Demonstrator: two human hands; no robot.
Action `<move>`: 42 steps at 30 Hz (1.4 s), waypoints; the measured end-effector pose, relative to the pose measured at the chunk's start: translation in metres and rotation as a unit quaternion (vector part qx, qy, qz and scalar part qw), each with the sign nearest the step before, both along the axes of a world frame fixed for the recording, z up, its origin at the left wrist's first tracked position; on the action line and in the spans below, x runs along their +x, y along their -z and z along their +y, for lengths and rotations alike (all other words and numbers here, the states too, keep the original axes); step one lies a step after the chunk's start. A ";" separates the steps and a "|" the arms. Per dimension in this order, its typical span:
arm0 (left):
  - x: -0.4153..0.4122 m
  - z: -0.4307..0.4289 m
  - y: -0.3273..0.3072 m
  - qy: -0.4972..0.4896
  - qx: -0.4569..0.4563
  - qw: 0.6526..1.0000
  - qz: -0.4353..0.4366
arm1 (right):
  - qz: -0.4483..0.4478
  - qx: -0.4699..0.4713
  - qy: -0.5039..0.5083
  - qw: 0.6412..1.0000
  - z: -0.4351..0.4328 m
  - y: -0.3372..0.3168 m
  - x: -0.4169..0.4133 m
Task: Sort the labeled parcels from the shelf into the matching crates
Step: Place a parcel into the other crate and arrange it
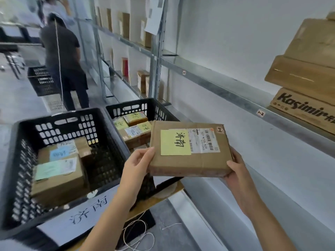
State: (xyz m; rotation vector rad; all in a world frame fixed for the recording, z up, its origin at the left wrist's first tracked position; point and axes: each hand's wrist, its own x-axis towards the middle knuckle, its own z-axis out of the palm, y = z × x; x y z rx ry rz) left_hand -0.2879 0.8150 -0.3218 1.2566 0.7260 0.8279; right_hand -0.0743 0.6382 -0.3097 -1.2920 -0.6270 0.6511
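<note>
Between the crates and the shelf (226,87), a flat brown parcel (190,165) is held in the air, top face up and level, in front of the near right corner of the right crate (136,103). Left grip (137,165) pinches the parcel's near left corner, thumb on top and fingers curled under. Right grip (237,171) clamps the near right corner, thumb along the edge and fingers beneath. On the parcel's top sit a yellow note (175,142) handwritten 济南 and, just beside it, a white barcode label (204,140).

Both crates are black and perforated and stand side by side, touching. Left crate (54,116) holds brown boxes bearing blue and green notes; a white sign (87,212) at its near rim also reads 济南. Right crate holds boxes with yellow notes. Under the crates a brown board (168,193) shows at the edge, and loops of white string (137,236) lie on the floor below it.

A small tag (260,113) marked 1-2 is stuck on the shelf rail. Further right on the shelf stands a stack of cartons (304,69), the lowest printed Kasimir. Down the aisle a person (61,57) in dark clothes stands with their back turned, beside a third black crate (41,80); more boxes stand upright on the shelves beyond
</note>
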 end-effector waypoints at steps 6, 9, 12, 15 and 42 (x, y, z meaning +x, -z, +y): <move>-0.047 0.048 0.002 -0.078 -0.011 0.997 -0.014 | -0.034 -0.044 -0.079 0.995 0.080 -0.010 -0.028; -0.080 0.071 0.010 -0.132 -0.030 0.991 -0.002 | -0.036 -0.068 -0.139 0.987 0.121 -0.011 -0.046; -0.115 0.090 0.017 -0.182 -0.035 0.982 0.023 | -0.010 -0.112 -0.206 0.972 0.161 -0.009 -0.068; -0.146 0.104 0.024 -0.217 -0.031 0.974 0.054 | -0.019 -0.173 -0.238 0.955 0.201 -0.005 -0.091; -0.220 0.178 0.071 -0.347 0.042 0.899 0.265 | -0.025 -0.512 -0.391 0.764 0.319 0.102 -0.160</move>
